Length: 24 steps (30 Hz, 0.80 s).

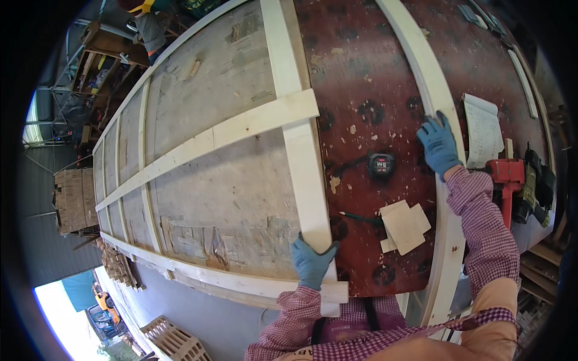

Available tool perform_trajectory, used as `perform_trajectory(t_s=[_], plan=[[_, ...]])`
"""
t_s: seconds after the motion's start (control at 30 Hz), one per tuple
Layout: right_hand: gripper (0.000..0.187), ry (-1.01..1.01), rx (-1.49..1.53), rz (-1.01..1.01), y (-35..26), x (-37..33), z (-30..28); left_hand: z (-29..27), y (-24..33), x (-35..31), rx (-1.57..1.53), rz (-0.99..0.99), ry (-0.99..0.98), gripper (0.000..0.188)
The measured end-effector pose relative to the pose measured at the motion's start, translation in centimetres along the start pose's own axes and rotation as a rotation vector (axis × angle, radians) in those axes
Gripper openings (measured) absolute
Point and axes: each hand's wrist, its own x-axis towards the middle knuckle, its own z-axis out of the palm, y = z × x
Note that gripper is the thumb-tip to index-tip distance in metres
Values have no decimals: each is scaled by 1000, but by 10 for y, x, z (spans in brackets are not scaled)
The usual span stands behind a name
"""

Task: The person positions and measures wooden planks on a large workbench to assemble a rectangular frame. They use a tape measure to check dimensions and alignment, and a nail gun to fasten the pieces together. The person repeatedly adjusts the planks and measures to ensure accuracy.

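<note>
Wooden frame: pale slats (208, 142) cross at left and centre of the picture, over greyish, scuffed sheets (211, 186).
Near upright board: the wide pale board (305, 174) runs from top centre to lower centre; the left hand (313, 263) spans its lower end, thumb and fingers spread apart; whether they close underneath cannot be told.
Right-side board: the long board (448, 246) curves down the right of centre; the right hand (441, 144) lies over it, grip unclear.
Surface: dark red, paint-flecked tabletop (361, 78), bearing a tape measure (380, 164), green pencil (368, 219), paper scraps (404, 228), notepad (483, 132) and red tool (507, 173).
Room: shelving (102, 69) upper left, stacked wood (77, 198) far left, grey floor (205, 313), slatted pallet (174, 341) and orange vehicle (107, 304) lower left.
</note>
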Motion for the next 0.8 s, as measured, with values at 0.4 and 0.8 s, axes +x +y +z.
perform_trajectory(t_s=[0.4,0.8], plan=[[69,289,681,30,-90,-4,-53,36,30,-12,57,81,32,106],[52,154,305,284,-39,-47,-15,33,44,-10,73,28,-101,110]])
